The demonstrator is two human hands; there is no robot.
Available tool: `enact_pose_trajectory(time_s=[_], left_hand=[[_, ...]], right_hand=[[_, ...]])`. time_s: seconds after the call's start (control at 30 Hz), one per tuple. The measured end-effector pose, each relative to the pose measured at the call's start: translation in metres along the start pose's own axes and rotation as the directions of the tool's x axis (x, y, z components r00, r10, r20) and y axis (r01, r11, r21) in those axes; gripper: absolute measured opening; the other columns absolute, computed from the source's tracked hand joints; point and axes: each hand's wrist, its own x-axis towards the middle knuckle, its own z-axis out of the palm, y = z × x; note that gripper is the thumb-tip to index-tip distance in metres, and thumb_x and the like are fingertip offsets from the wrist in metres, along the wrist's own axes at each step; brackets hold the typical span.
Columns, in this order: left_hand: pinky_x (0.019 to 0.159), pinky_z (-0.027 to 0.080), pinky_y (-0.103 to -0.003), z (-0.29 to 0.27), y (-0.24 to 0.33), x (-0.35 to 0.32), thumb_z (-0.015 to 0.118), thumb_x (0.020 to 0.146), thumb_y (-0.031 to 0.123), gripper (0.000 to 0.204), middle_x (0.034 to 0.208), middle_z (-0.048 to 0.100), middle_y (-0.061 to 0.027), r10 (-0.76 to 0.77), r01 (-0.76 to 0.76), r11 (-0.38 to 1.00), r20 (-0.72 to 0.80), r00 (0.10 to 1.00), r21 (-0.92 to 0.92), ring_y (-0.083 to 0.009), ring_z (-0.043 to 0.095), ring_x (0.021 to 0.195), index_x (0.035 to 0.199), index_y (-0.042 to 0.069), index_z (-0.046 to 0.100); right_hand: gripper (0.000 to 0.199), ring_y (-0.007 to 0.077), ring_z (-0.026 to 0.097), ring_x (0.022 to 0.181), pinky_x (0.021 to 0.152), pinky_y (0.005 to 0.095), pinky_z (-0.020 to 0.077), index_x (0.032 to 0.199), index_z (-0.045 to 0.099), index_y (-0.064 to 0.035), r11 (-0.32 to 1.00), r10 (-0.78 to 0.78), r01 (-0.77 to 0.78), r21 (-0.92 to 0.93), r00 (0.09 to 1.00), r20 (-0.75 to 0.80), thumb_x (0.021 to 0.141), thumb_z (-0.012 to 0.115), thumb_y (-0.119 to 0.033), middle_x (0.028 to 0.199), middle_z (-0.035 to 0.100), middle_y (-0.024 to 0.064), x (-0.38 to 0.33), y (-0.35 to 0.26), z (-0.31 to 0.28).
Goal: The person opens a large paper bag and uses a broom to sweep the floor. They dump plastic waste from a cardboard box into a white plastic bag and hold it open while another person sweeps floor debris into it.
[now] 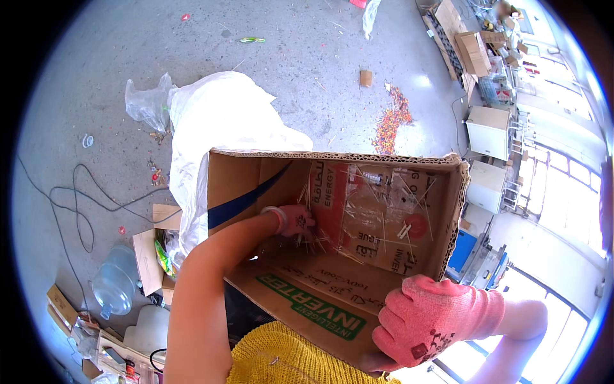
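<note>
A person is holding a large cardboard box (332,217) tipped up in front of the chest, its open side facing the camera. The right hand (435,320), in a pink glove, is gripping the box's near lower edge, its fingers curling over the cardboard and pressing against it. The left hand (295,221), also in a pink glove, is reaching deep inside the box; its fingers are closing among a scatter of thin straw-coloured sticks (320,240) lying against the inner wall, though whether the grip is actually pinching any of them cannot be told. A blue strap (246,201) is running diagonally across the inside of the box, above the left forearm. The back inner panel is carrying red printing under clear tape, and the lower flap is showing green lettering.

Below the box, a yellow knitted garment (281,355) is showing at the lower edge. Behind the box, a big white sack (217,115) is lying on the grey concrete floor (307,57), with a crumpled clear plastic bag (147,102) just beside it. A pile of small orange pieces (391,121) is lying on the floor farther off. At the left, a black cable (77,198) is looping across the floor, and a clear water jug (115,281) is lying near flattened cardboard pieces.
</note>
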Motion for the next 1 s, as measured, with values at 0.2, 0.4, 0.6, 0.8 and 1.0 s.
enact_pose_trajectory(time_s=[0.2, 0.4, 0.6, 0.8, 1.0], left_hand=[[0.083, 0.039, -0.036, 0.067, -0.045, 0.021, 0.060, 0.070, 0.026, 0.024, 0.114, 0.054, -0.0079, -0.002, 0.063, 0.865, 0.121, 0.993, -0.497, -0.0273, 0.050, 0.096, 0.092, 0.020, 0.067], [0.071, 0.042, -0.041, 0.075, -0.006, 0.013, 0.054, 0.071, 0.017, 0.019, 0.100, 0.054, -0.0102, 0.124, -0.083, 0.952, -0.121, 0.985, 0.295, -0.0289, 0.052, 0.087, 0.088, 0.011, 0.059], [0.070, 0.046, -0.037, 0.073, -0.041, 0.028, 0.050, 0.076, 0.020, 0.020, 0.092, 0.056, -0.0115, 0.104, 0.093, 0.914, -0.450, 0.887, 0.396, -0.0301, 0.055, 0.080, 0.091, 0.010, 0.057], [0.076, 0.047, -0.038, 0.016, -0.025, 0.017, 0.044, 0.082, 0.015, 0.021, 0.085, 0.059, -0.0160, 0.217, -0.105, 0.888, -0.207, 0.954, 0.447, -0.0328, 0.058, 0.083, 0.098, 0.007, 0.055], [0.082, 0.045, -0.039, -0.018, -0.008, 0.000, 0.042, 0.086, 0.015, 0.025, 0.102, 0.059, -0.0194, -0.072, 0.170, 0.950, -0.346, 0.935, 0.263, -0.0337, 0.057, 0.097, 0.108, 0.007, 0.051]], right_hand=[[0.033, 0.0150, 0.042, 0.049, 0.053, 0.0297, 0.0290, 0.052, 0.037, -0.0122, 0.986, -0.168, 0.168, 0.026, 0.986, 0.004, 0.070, 0.050, -0.036, 0.050, 0.038, 0.0009, 0.014, 0.001, -0.007], [0.030, 0.0149, 0.043, 0.050, 0.053, 0.0292, 0.0287, 0.054, 0.038, -0.0119, 0.986, -0.162, 0.164, -0.015, 0.985, 0.062, 0.068, 0.049, -0.035, 0.051, 0.039, 0.0009, 0.011, 0.000, -0.006], [0.037, 0.0144, 0.042, 0.048, 0.052, 0.0285, 0.0279, 0.052, 0.035, -0.0129, 0.992, -0.105, 0.104, -0.069, 0.994, -0.007, 0.074, 0.050, -0.038, 0.050, 0.037, 0.0003, 0.013, -0.003, 0.001], [0.043, 0.0139, 0.039, 0.045, 0.051, 0.0278, 0.0276, 0.050, 0.033, -0.0130, 0.981, -0.116, 0.113, -0.157, 0.993, -0.012, 0.075, 0.052, -0.042, 0.047, 0.034, -0.0004, 0.010, -0.005, 0.000], [0.042, 0.0139, 0.038, 0.046, 0.050, 0.0275, 0.0269, 0.050, 0.034, -0.0129, 0.981, -0.063, 0.056, -0.188, 0.997, -0.036, 0.072, 0.054, -0.042, 0.048, 0.034, -0.0004, 0.004, -0.008, 0.003]])
